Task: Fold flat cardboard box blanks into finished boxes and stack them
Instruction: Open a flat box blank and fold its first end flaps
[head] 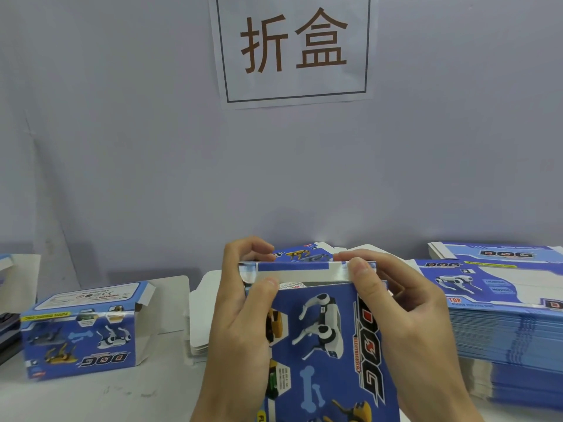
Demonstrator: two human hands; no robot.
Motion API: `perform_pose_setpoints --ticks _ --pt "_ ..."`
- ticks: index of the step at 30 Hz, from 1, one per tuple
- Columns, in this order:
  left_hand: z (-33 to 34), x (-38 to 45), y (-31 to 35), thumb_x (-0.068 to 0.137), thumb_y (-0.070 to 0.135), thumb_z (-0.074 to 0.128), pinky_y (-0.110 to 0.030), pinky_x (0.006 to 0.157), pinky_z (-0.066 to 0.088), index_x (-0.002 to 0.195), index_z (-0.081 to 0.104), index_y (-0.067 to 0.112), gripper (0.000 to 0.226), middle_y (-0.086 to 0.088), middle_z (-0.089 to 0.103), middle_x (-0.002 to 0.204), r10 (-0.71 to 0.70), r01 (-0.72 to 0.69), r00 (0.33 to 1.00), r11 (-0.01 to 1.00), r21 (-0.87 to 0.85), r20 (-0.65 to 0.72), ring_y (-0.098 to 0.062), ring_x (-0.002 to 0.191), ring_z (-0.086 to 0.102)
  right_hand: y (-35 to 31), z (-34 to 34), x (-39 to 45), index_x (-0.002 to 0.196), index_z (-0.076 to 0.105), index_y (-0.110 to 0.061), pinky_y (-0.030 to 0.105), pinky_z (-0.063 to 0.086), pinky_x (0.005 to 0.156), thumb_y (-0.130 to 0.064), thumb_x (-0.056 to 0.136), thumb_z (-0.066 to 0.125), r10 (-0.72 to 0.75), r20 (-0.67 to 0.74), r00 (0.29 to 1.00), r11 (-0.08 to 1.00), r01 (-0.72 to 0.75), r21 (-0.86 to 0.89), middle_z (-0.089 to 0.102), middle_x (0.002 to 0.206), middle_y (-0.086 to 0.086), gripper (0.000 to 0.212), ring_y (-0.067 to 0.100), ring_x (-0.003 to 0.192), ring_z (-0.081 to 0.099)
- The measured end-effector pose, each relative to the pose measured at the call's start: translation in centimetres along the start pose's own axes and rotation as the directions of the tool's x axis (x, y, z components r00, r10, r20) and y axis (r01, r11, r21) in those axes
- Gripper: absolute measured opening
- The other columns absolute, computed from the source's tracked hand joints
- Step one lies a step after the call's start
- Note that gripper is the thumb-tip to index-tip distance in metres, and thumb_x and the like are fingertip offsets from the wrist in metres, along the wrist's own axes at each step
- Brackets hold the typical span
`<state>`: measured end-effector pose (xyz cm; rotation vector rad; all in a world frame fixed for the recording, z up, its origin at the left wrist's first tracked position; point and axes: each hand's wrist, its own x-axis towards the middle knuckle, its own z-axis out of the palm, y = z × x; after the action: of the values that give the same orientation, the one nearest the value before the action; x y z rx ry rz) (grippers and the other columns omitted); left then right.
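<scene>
One finished box [82, 328] lies toward the table's [128, 391] left edge, out of my way, I judge, as the start of the stack. At the middle of the near edge I hold the box in progress [323, 336] upright so its top flap [304, 269] faces me. My left hand [240, 315] curls round its left corner, thumb on the front panel, fingers hooked behind. My right hand [405, 312] pinches the flap's right end, thumb pressing it down. The flat blanks [499, 324] wait stacked by the right edge, within reach.
</scene>
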<state>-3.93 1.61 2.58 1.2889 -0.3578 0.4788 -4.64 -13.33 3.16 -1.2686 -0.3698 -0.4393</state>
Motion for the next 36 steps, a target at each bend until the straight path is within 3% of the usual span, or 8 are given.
perform_pose_setpoints --ticks 7,11,14,20,21,22,23,36 --pt "0.1 0.0 0.2 0.097 0.005 0.054 -0.025 0.048 0.057 0.072 0.061 0.045 0.048 0.013 0.072 0.081 -0.003 0.003 1.0 0.999 0.035 0.007 -0.008 0.085 0.074 0.1 -0.9 0.3 0.083 0.076 -0.02 0.025 0.057 0.05 -0.031 0.075 0.068 0.005 0.02 1.0 1.0 -0.005 0.004 0.078 0.086 0.0 0.016 0.023 0.076 0.077" --pt "0.3 0.0 0.1 0.076 0.026 0.056 -0.054 0.07 0.06 0.076 0.064 0.038 0.015 -0.002 0.071 0.1 -0.034 0.035 0.999 0.999 0.031 -0.016 -0.03 0.099 0.072 0.3 -1.1 0.4 0.08 0.076 -0.017 0.026 0.057 0.05 -0.027 0.076 0.066 -0.001 -0.007 1.0 1.0 0.002 0.021 0.077 0.084 0.002 0.015 0.024 0.073 0.076" --pt "0.3 0.1 0.0 0.076 0.042 0.062 -0.046 0.062 0.062 0.074 0.065 0.039 0.005 -0.001 0.071 0.097 -0.027 0.028 0.998 0.999 0.02 -0.049 -0.027 0.098 0.073 0.4 -1.2 0.4 0.081 0.076 -0.015 0.025 0.057 0.051 -0.026 0.077 0.066 0.002 -0.013 1.0 1.0 -0.001 0.028 0.077 0.087 0.002 0.015 0.024 0.075 0.076" --pt "0.5 -0.5 0.1 0.071 0.05 0.066 -0.031 0.052 0.06 0.085 0.07 0.034 0.022 -0.004 0.071 0.101 0.018 -0.018 1.0 1.0 0.013 0.019 -0.024 0.102 0.072 0.8 -1.5 0.4 0.078 0.073 -0.011 0.027 0.057 0.049 -0.024 0.078 0.061 0.002 -0.033 0.999 0.997 0.001 0.077 0.075 0.09 0.005 0.018 0.024 0.075 0.076" --pt "0.2 -0.5 0.2 0.029 0.067 0.064 -0.032 0.053 0.06 0.085 0.072 0.033 0.065 -0.006 0.071 0.102 0.037 -0.041 0.997 0.997 0.059 0.064 -0.025 0.102 0.072 0.8 -1.5 0.4 0.077 0.073 -0.011 0.027 0.057 0.05 -0.023 0.078 0.061 -0.005 -0.036 0.999 0.997 0.008 0.078 0.075 0.092 0.005 0.018 0.024 0.075 0.075" --pt "0.2 -0.4 -0.1 0.077 0.041 0.078 -0.033 0.053 0.06 0.084 0.073 0.033 0.012 -0.007 0.071 0.103 0.028 -0.029 0.997 0.999 0.015 0.069 -0.026 0.103 0.072 0.8 -1.5 0.4 0.076 0.073 -0.011 0.027 0.057 0.05 -0.023 0.078 0.06 -0.012 -0.04 0.999 0.997 0.015 0.077 0.075 0.093 0.005 0.018 0.024 0.076 0.075" --pt "0.0 0.0 -0.1 0.084 0.016 0.04 -0.032 0.054 0.06 0.083 0.074 0.032 0.037 -0.006 0.071 0.104 0.07 -0.071 0.996 0.997 0.017 0.059 -0.027 0.104 0.071 0.8 -1.5 0.4 0.075 0.073 -0.012 0.027 0.057 0.05 -0.023 0.078 0.059 -0.016 -0.042 0.999 0.997 0.019 0.078 0.074 0.095 0.005 0.018 0.024 0.077 0.075" --pt "-1.3 -0.2 -0.8 0.071 0.055 0.08 -0.037 0.071 0.063 0.102 0.07 0.037 0.037 0.013 0.062 0.13 0.1 -0.108 0.966 0.994 0.024 0.237 -0.02 0.119 0.064 1.2 -1.6 0.5 0.069 0.073 -0.009 0.027 0.058 0.054 -0.021 0.075 0.062 -0.023 -0.006 1.0 0.99 0.023 0.138 0.073 0.102 0.008 0.017 0.021 0.082 0.074"
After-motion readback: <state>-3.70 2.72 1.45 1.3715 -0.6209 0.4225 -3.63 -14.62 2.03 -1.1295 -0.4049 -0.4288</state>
